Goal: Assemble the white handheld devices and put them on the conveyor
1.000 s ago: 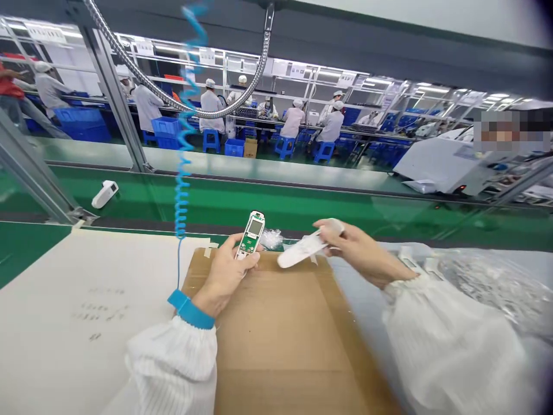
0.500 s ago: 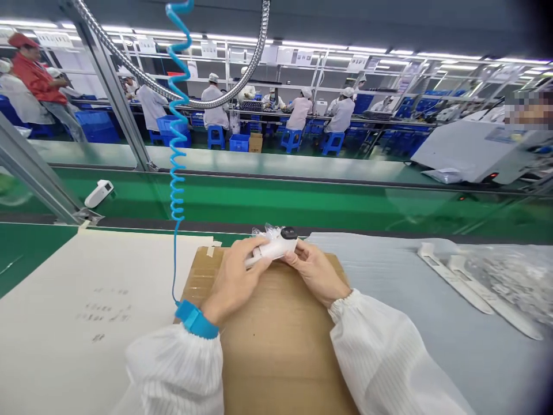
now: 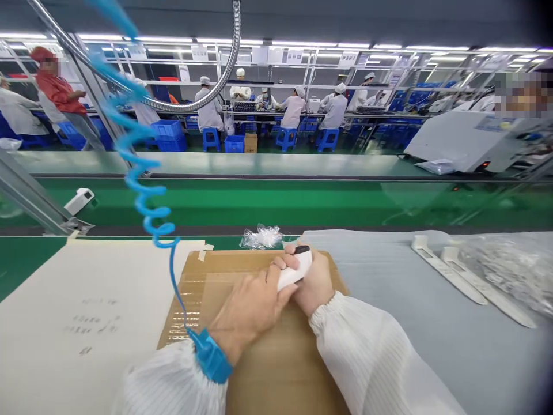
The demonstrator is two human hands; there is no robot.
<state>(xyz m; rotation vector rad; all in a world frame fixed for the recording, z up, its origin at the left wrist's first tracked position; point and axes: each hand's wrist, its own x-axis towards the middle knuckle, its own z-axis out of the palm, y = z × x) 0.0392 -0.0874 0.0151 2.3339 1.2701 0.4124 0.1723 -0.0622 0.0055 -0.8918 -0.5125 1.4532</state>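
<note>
Head view: a white plastic handheld casing (image 3: 294, 272) with a black tip, wrapped tightly between the fingers of the left hand (image 3: 246, 314) and right hand (image 3: 313, 282), over a brown cardboard sheet (image 3: 276, 369), crumpled clear plastic (image 3: 261, 237) just beyond, and a blue wrist strap (image 3: 211, 355) with coiled blue cord (image 3: 144, 196) at the left wrist.

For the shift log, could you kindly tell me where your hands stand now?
Left hand, right hand gripping white plastic device, over cardboard sheet. Blue coiled cord from left wrist strap.
</note>
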